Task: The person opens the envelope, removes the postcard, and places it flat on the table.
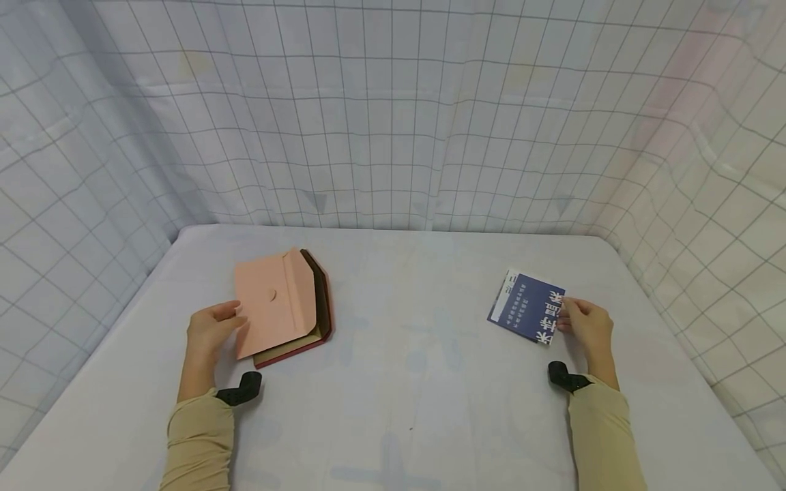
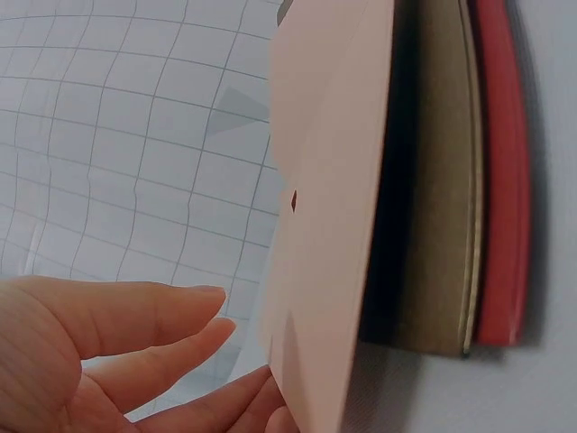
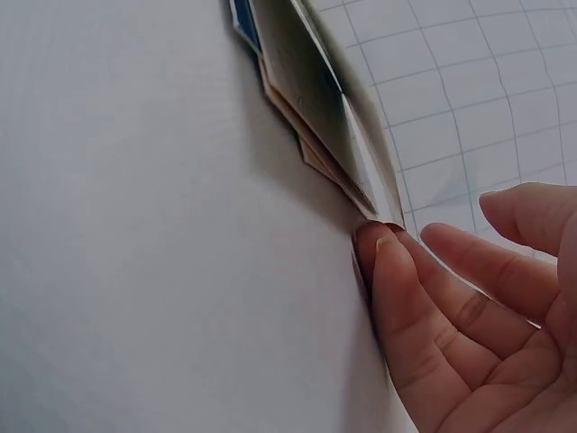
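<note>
A pink envelope (image 1: 267,303) with a round clasp lies on the left of the table, atop a dark book and a red-covered one (image 1: 295,349). My left hand (image 1: 211,331) is at its left edge. In the left wrist view, lower fingers (image 2: 257,397) touch the envelope's edge while the upper two stay apart from it. On the right, a small stack of blue-and-white printed cards or booklets (image 1: 528,307) lies slanted. My right hand (image 1: 588,327) touches its right edge; in the right wrist view the raised thumb (image 3: 527,212) is clear of the stack (image 3: 306,99).
The white table (image 1: 399,354) spreads between the two hands. Grid-patterned curtains (image 1: 393,123) hang at its back and along both sides. A black wrist mount (image 1: 245,387) sits on the left forearm, and another (image 1: 565,376) on the right.
</note>
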Demonstrator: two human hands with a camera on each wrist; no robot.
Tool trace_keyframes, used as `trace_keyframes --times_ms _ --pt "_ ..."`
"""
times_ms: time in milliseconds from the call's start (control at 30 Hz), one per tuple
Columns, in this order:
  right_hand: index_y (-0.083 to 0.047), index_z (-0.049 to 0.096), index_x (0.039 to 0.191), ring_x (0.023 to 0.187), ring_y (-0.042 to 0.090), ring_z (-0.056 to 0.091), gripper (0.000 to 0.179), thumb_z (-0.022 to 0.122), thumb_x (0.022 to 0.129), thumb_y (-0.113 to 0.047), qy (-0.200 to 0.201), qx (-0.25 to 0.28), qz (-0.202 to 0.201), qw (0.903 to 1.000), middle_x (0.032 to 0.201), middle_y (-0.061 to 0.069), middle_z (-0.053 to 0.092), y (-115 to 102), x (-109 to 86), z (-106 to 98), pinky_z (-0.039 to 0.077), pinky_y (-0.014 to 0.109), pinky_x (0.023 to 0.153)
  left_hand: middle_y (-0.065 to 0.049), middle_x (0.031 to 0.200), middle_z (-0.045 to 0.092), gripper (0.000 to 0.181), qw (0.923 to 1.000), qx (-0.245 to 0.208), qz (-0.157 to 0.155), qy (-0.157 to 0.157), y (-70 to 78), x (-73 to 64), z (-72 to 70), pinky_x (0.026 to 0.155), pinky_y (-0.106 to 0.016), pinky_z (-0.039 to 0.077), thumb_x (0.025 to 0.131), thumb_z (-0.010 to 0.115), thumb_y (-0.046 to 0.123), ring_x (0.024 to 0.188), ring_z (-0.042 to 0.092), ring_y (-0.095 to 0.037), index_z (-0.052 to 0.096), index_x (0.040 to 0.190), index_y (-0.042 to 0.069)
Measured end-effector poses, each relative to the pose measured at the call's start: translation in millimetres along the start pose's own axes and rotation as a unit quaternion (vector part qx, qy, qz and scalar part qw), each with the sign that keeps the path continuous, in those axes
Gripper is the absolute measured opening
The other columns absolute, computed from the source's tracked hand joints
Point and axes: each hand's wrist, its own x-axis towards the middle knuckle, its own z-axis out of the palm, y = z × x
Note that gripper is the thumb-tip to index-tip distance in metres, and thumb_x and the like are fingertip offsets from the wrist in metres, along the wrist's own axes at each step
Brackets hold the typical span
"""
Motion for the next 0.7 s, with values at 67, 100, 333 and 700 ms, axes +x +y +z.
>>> trace_keyframes --times_ms 67,100,333,700 --pt "0.006 0.052 0.129 0.051 -0.008 0.057 0.049 0.043 0.097 -0.03 0.004 -0.007 -0.003 1.0 0.06 -0.021 0.057 0.5 0.0 -0.2 0.051 0.013 0.055 -0.029 0.141 0.04 0.052 1.0 0.006 0.003 0.0 0.1 -1.0 0.1 0.104 -0.043 0.037 0.09 0.052 0.01 0.127 0.041 -0.034 0.041 0.137 -0.006" --pt "0.006 0.052 0.129 0.051 -0.008 0.056 0.048 0.043 0.097 -0.029 0.007 -0.011 -0.004 0.9999 0.06 -0.022 0.056 0.7 0.0 -0.3 0.051 0.012 0.055 -0.029 0.141 0.04 0.051 1.0 0.008 0.004 0.0 0.3 -1.1 0.4 0.104 -0.043 0.037 0.09 0.051 0.01 0.128 0.041 -0.035 0.041 0.137 -0.006" --pt "0.007 0.057 0.123 0.054 -0.009 0.054 0.039 0.043 0.095 -0.018 0.031 -0.027 -0.012 0.9991 0.066 -0.018 0.06 1.8 0.0 1.3 0.049 0.011 0.055 -0.03 0.139 0.042 0.049 0.9993 0.034 0.017 0.003 0.9 -0.3 1.4 0.1 -0.041 0.039 0.092 0.05 0.012 0.128 0.042 -0.038 0.042 0.137 -0.006" --pt "0.003 0.056 0.126 0.053 -0.01 0.057 0.041 0.043 0.097 -0.023 0.025 -0.012 -0.005 0.9996 0.056 -0.029 0.053 1.9 1.3 -2.3 0.051 0.012 0.056 -0.03 0.14 0.041 0.049 0.9988 0.046 0.012 0.007 3.3 0.7 3.5 0.106 -0.053 0.034 0.093 0.048 0.018 0.131 0.038 -0.044 0.043 0.138 -0.002"
